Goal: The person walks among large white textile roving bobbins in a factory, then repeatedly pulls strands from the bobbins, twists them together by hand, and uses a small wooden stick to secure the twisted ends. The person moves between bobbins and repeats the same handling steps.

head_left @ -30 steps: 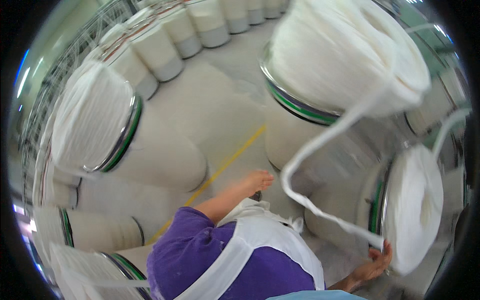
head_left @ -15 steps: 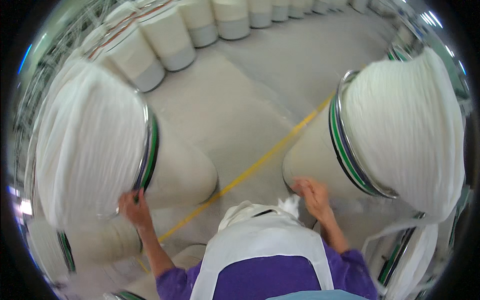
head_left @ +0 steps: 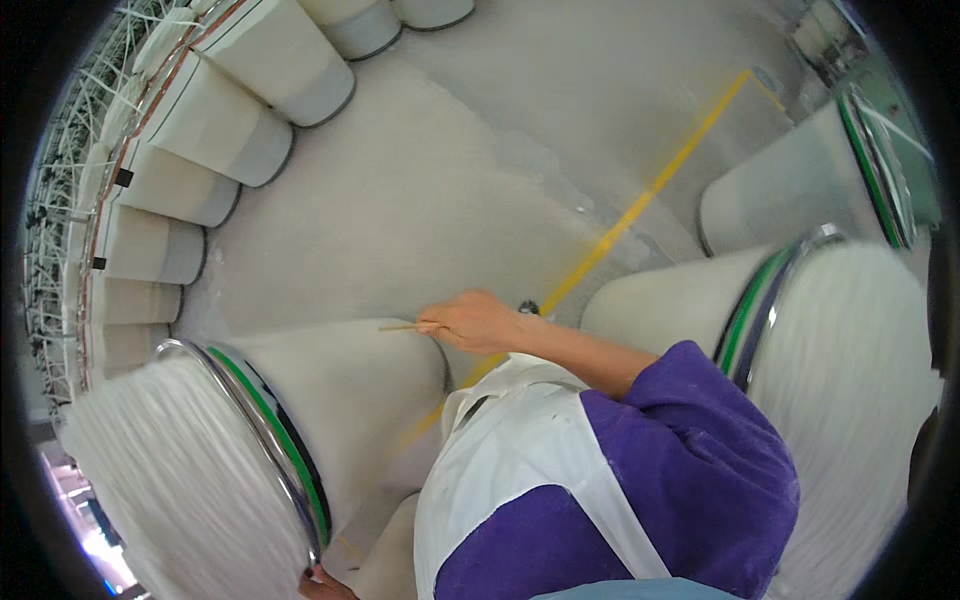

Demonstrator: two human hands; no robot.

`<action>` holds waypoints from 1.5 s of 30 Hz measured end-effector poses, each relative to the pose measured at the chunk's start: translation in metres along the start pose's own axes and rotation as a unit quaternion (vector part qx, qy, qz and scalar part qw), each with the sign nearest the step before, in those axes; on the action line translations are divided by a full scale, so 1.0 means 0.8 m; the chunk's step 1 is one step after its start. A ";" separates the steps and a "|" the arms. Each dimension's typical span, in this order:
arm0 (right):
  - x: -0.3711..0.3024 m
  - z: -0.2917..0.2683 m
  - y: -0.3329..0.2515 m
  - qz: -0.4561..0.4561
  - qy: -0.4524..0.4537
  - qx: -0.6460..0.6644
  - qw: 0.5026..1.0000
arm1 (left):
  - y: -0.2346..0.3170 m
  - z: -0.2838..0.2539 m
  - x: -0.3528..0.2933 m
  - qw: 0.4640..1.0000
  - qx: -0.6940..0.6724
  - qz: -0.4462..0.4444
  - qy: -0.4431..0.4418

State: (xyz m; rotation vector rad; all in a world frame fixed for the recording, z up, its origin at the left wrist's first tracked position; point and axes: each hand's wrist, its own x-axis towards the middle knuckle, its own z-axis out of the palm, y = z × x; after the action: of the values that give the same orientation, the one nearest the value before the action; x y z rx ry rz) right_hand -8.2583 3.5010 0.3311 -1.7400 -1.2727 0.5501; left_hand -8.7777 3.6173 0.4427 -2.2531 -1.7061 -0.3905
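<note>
My right hand (head_left: 474,320) reaches across my front, closed on a thin yellowish stick (head_left: 398,328) that points left. It is over the lower end of the left sliver can (head_left: 370,400), a pale cylinder with a green and dark band. White fibre sliver (head_left: 190,470) bulges out past that can's metal rim. At the lower edge my left hand (head_left: 328,584) shows only in part, its fingers gripping the left can's rim. Behind my right arm, another sliver can (head_left: 650,305) leans in view with white sliver (head_left: 850,400) heaped over its rim.
A row of several pale cans (head_left: 250,60) curves along the left, with machine parts and strands behind them. A yellow floor line (head_left: 640,205) runs diagonally between the two near cans. Farther right is another green-banded can (head_left: 790,185). A small dark object (head_left: 529,308) is beside my right wrist.
My right hand has swung left from beside the right can, and a stick now shows in it. The view has turned; my left hand remains at the left can's rim, lower in view.
</note>
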 end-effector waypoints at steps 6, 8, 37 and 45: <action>0.096 -0.106 0.119 0.030 -0.078 -0.098 0.992 | 0.149 -0.021 -0.021 0.998 0.058 -0.040 0.001; 0.097 -0.151 0.177 0.012 -0.095 -0.101 0.990 | 0.212 -0.007 -0.038 0.994 0.090 -0.061 -0.019; 0.514 -0.502 0.441 -0.009 -0.412 -0.068 0.909 | 0.872 0.037 0.150 0.892 0.137 -0.431 -0.019; 0.485 -0.425 0.217 -0.489 -0.512 0.154 0.689 | 1.079 -0.006 0.123 0.838 0.011 -0.546 -0.014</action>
State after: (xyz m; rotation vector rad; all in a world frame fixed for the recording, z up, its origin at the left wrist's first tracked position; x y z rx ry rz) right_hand -7.7616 3.7079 0.4130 -0.1369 -2.4094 1.0154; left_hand -7.9197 3.4794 0.4292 -1.0138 -2.8251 -0.5313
